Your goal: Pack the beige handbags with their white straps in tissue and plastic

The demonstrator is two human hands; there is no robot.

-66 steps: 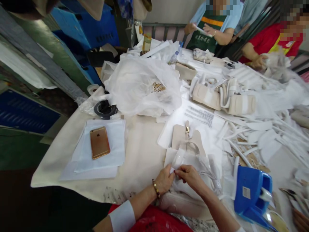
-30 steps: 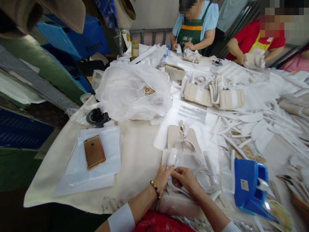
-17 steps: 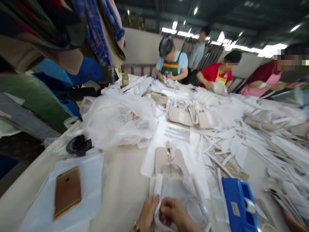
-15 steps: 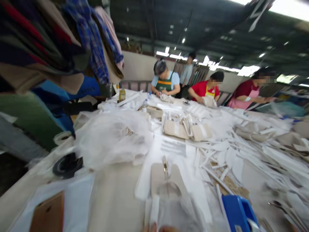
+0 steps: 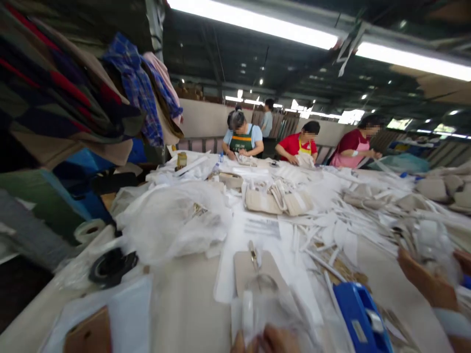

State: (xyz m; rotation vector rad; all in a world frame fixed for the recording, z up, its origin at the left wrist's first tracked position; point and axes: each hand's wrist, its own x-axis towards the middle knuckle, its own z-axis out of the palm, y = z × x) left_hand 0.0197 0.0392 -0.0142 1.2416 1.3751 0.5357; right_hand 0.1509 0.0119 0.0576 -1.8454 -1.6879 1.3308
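Note:
At the bottom edge, my left hand shows only its fingertips, closed at the near edge of a cloudy clear plastic wrap. Close beside it on the right, my right hand has its fingers bent and pressed onto the same wrap. A narrow white strip stands along the wrap's left side. Beyond my hands lies a flat beige piece with rounded corners, partly covered by the plastic. A gold-coloured metal clasp rests on it. White sheets lie underneath.
A blue tape dispenser stands right, near a co-worker's hands handling plastic. Left are a black roll, a brown piece with a hole and a plastic bag. Beige bags lie ahead; several people work across the table.
The view has tilted and shifted, and more of my fingers show on the plastic wrap. A co-worker's hands have come into view at the right.

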